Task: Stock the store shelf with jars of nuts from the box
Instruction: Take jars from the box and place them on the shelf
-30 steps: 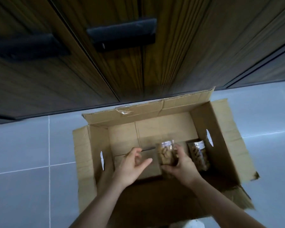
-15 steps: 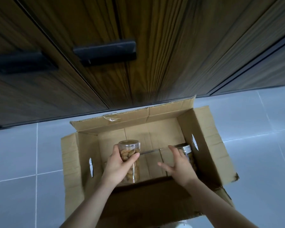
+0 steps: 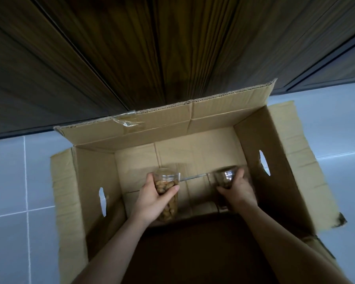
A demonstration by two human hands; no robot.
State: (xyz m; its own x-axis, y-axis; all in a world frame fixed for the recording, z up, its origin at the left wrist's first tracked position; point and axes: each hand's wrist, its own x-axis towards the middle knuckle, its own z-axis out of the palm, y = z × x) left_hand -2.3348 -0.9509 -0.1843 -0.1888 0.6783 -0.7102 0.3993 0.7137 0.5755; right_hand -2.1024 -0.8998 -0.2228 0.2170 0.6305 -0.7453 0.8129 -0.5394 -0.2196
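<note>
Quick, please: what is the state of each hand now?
Left hand: grip closed on a jar of nuts.
Right hand: grip closed on a second jar.

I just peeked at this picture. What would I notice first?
Two hands reach into a big open cardboard box on the tiled floor. The left hand grips a clear jar of nuts near the box's middle, and the right hand grips a second jar by the right wall.

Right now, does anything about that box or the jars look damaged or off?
Only small wear on the box: a scrap of torn tape hangs crumpled on the far flap, and the right flap's near corner is dark and frayed. Both jars look intact, lids on.
</note>
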